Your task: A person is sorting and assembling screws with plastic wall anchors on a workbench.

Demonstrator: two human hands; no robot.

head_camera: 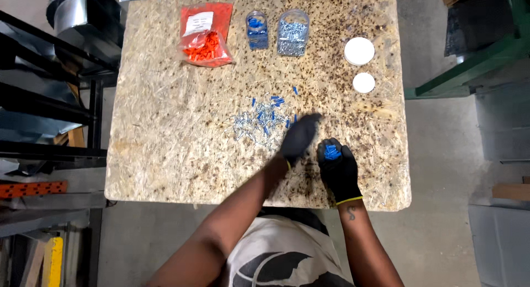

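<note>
Both hands wore black gloves. Cupped palm-up, the right hand (338, 166) held a small batch of blue wall anchors (331, 151). Just beside it, the left hand (300, 136) was blurred at the near edge of the mixed pile of screws and anchors (260, 118); its grip could not be determined. Beyond the hands stood a jar of blue anchors (256, 29), a jar of screws (292, 33) and a bag of orange anchors (205, 36). Two white lids (359, 51) lay off to the right. Most of the pile remained unsorted.
</note>
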